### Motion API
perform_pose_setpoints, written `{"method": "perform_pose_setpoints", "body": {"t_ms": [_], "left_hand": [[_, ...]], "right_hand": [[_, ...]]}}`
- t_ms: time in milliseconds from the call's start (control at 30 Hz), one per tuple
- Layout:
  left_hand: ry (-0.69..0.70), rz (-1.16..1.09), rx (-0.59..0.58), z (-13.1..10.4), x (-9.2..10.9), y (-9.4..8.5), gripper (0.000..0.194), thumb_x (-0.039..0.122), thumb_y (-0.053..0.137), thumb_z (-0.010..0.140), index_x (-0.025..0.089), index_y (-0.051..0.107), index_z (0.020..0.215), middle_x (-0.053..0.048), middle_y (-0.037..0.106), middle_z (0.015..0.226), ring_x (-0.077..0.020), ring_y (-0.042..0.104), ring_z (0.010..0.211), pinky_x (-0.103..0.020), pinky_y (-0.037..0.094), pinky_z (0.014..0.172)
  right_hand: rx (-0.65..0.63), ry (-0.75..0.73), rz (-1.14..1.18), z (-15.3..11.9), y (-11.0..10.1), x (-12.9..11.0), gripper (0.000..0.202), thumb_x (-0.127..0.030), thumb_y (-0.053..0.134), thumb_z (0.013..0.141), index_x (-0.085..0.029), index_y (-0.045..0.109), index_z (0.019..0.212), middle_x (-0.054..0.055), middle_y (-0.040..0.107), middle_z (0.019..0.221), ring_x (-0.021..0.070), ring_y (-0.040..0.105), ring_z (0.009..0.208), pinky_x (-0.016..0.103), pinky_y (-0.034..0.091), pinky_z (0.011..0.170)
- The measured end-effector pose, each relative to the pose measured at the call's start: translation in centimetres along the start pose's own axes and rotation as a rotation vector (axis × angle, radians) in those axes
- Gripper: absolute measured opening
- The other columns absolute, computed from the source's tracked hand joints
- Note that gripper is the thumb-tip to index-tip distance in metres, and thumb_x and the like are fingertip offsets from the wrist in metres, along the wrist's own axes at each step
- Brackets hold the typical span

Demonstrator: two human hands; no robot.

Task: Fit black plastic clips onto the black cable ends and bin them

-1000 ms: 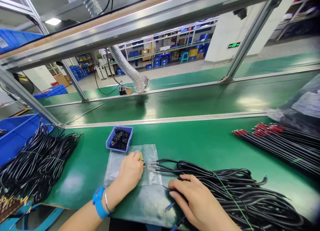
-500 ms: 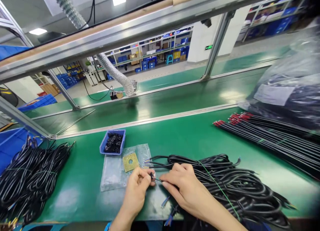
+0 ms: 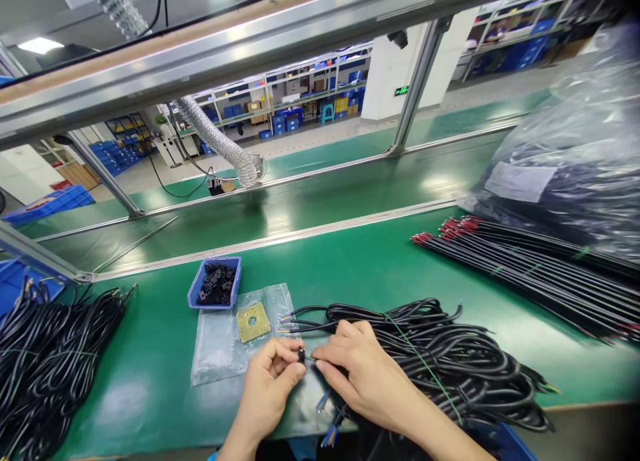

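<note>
Between the thumb and fingers of my left hand [image 3: 270,381] is a small black plastic part [image 3: 301,355], held over the front of the green bench. My right hand [image 3: 357,358] pinches a thin wire end [image 3: 311,358] that points at the black part; whether the two touch is too small to tell. Beside my right hand lies a bundle of black cables [image 3: 440,354] tied with a green string. Just beyond my left hand, a yellowish square pad with a round hole [image 3: 260,331] rests on a clear plastic bag [image 3: 215,354].
A blue bin [image 3: 191,296] of small black parts stands behind the bag. More coiled black cables [image 3: 45,361] lie at the left. Black leads with red tips [image 3: 505,261] and a large plastic-wrapped bundle [image 3: 560,148] lie at the right. A metal frame bar [image 3: 215,54] crosses above the bench.
My view has shifted slightly, so the bench things appear a little further left. Both hands keep their pinches, and the black part has turned a little in my left fingers.
</note>
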State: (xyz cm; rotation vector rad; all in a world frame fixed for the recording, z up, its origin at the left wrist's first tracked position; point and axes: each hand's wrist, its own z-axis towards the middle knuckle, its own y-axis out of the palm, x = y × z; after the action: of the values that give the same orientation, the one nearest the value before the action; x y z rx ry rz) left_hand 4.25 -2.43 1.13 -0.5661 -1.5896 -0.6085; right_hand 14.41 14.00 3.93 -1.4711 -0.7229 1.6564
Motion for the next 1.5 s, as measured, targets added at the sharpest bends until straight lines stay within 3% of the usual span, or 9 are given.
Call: {"method": "perform_pose_setpoints", "body": {"t_ms": [100, 233, 467, 633, 933, 1300, 1500], "left_hand": [[-0.043, 0.049, -0.024, 0.0, -0.1, 0.6, 0.02, 0.022, 0.079, 0.07, 0.018, 0.062, 0.08, -0.009, 0.073, 0.1, -0.0225, 0.068, 0.094, -0.033, 0.05, 0.085], [-0.101, -0.074, 0.106, -0.1, -0.6, 1.4, 0.041, 0.017, 0.083, 0.062, 0.02, 0.06, 0.095, -0.006, 0.073, 0.093, -0.0177, 0.067, 0.081, -0.028, 0.052, 0.075], [-0.03, -0.061, 0.18, -0.3, -1.5, 1.6, 0.022, 0.018, 0.087, 0.053, 0.015, 0.074, 0.071, -0.003, 0.063, 0.082, -0.0153, 0.063, 0.072, -0.024, 0.051, 0.065], [-0.004, -0.002, 0.178, -0.2, -1.7, 1.7, 0.016, 0.015, 0.085, 0.056, 0.017, 0.076, 0.069, -0.002, 0.063, 0.075, -0.0143, 0.062, 0.065, -0.023, 0.049, 0.059], [0.108, 0.263, 0.136, -0.6, -2.0, 1.8, 0.013, 0.01, 0.081, 0.064, 0.02, 0.078, 0.071, -0.002, 0.069, 0.072, -0.0148, 0.062, 0.066, -0.023, 0.048, 0.064], [0.113, 0.339, 0.142, -0.2, -1.9, 3.3, 0.016, 0.011, 0.087, 0.062, 0.019, 0.077, 0.072, 0.0, 0.071, 0.07, -0.0154, 0.064, 0.068, -0.024, 0.047, 0.066], [0.109, 0.32, 0.131, -0.2, -1.9, 3.5, 0.014, 0.013, 0.085, 0.064, 0.018, 0.078, 0.074, -0.002, 0.071, 0.071, -0.016, 0.065, 0.068, -0.024, 0.05, 0.064]], "right_hand": [[-0.017, -0.02, 0.014, -0.1, -0.2, 0.1, 0.024, -0.024, 0.047, 0.096, -0.023, 0.068, 0.086, 0.003, 0.064, 0.075, 0.0196, 0.046, 0.084, 0.039, 0.028, 0.081], [0.023, 0.02, 0.05, -0.5, -0.5, 0.4, 0.012, -0.016, 0.056, 0.088, -0.021, 0.066, 0.091, 0.003, 0.065, 0.087, 0.0198, 0.051, 0.093, 0.041, 0.028, 0.091], [-0.049, 0.004, 0.001, -0.3, -0.4, 0.7, 0.019, -0.012, 0.048, 0.092, -0.018, 0.059, 0.078, 0.001, 0.064, 0.078, 0.0184, 0.047, 0.089, 0.041, 0.026, 0.087], [-0.103, -0.018, -0.015, -0.2, -0.5, 0.6, 0.018, -0.007, 0.048, 0.088, -0.017, 0.057, 0.076, 0.002, 0.063, 0.079, 0.0184, 0.045, 0.09, 0.039, 0.025, 0.083], [-0.082, -0.07, -0.006, -0.2, -0.2, 0.7, 0.016, -0.007, 0.049, 0.084, -0.015, 0.054, 0.072, 0.002, 0.06, 0.073, 0.0185, 0.043, 0.087, 0.039, 0.024, 0.081], [-0.015, -0.069, 0.012, -0.4, 0.7, 1.3, 0.022, -0.004, 0.046, 0.084, -0.015, 0.053, 0.066, 0.003, 0.057, 0.066, 0.0184, 0.045, 0.083, 0.038, 0.026, 0.078], [-0.017, 0.02, 0.026, -0.5, 0.9, 1.4, 0.024, -0.007, 0.051, 0.085, -0.016, 0.063, 0.066, 0.005, 0.057, 0.07, 0.0196, 0.047, 0.084, 0.036, 0.029, 0.076]]}}
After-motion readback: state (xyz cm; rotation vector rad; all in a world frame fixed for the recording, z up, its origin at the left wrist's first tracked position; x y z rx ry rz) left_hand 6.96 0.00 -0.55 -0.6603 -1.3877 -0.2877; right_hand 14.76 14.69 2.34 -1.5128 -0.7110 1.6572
